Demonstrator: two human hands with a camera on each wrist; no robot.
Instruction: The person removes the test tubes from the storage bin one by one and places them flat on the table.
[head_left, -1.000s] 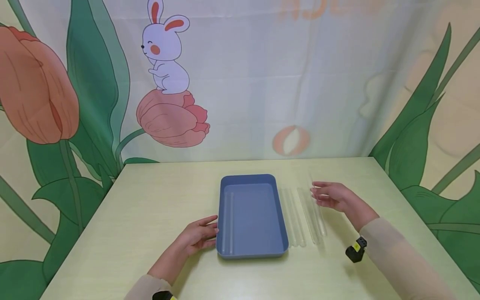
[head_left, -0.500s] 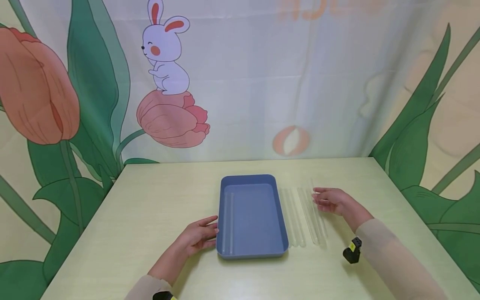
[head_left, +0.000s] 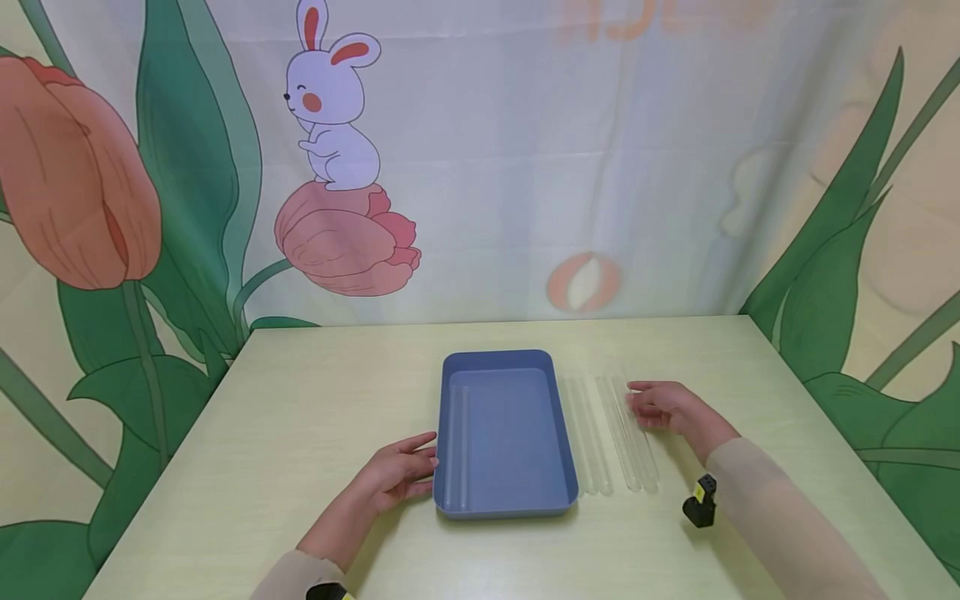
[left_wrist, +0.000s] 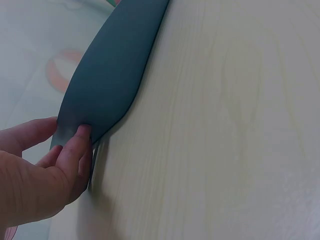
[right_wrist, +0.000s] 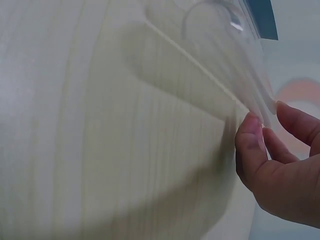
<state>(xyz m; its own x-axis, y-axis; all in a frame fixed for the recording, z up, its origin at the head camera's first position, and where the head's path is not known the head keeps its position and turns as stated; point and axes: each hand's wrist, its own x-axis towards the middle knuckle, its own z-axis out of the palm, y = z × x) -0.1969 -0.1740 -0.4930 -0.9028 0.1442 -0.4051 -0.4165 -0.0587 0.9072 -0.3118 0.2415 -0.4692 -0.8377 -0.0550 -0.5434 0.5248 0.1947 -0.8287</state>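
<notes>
A blue rectangular tray [head_left: 510,442] lies on the table, with clear tubing [head_left: 460,450] along its left inner side. My left hand [head_left: 397,473] touches the tray's left wall with loosely bent fingers. In the left wrist view, fingertips [left_wrist: 83,131] rest against the outer wall. Right of the tray, several clear round-ended test tubes [head_left: 596,454] lie side by side. My right hand [head_left: 671,408] pinches the rightmost test tube [head_left: 647,467] near its far end. The right wrist view shows this test tube's rounded end [right_wrist: 215,25] and the thumb and fingers at its side.
The pale wooden table [head_left: 322,392] ends at a printed curtain [head_left: 480,167] with a rabbit and tulips. Black wrist cameras sit on both sleeves, the right one [head_left: 701,502] fully visible. Shadows fall under the right hand.
My right hand has moved slightly toward me, lowering the test tube beside the others. The left hand and the tray stay in place.
</notes>
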